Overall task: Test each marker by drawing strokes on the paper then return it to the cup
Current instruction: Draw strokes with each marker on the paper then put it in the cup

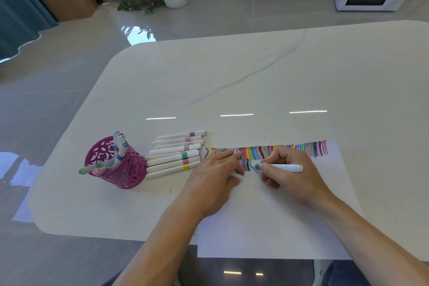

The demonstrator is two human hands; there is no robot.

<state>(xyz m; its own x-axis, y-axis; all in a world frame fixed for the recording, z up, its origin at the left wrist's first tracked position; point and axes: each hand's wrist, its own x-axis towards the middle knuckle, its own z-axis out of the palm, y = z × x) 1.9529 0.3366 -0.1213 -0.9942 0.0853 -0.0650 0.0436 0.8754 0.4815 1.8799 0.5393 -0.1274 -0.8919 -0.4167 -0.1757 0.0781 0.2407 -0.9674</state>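
Two hands are working close together on the paper [267,220]. The right hand [292,176] is gripping a green-tipped marker [281,167] in a writing hold and pressing its tip into a short second row of strokes [246,165], just under the long band of coloured ones. The left hand [216,172] is lying palm down beside that tip. Its upper fingers are stretching along the sheet, while its lower fingers are curling round a small white piece, probably the cap [237,175].

The marker's long axis is running roughly left to right, with the tip pointing left and the tail right. The return trip is likely hinging on that, since the magenta cup [120,169] is standing well off to the left, beyond a row of loose markers [174,154] lying side by side on the table [232,76]. The left hand is sitting nearer the cup, so the right hand would be reaching across it.

No brand or writing is showing legibly; the barrels are carrying only coloured bands.
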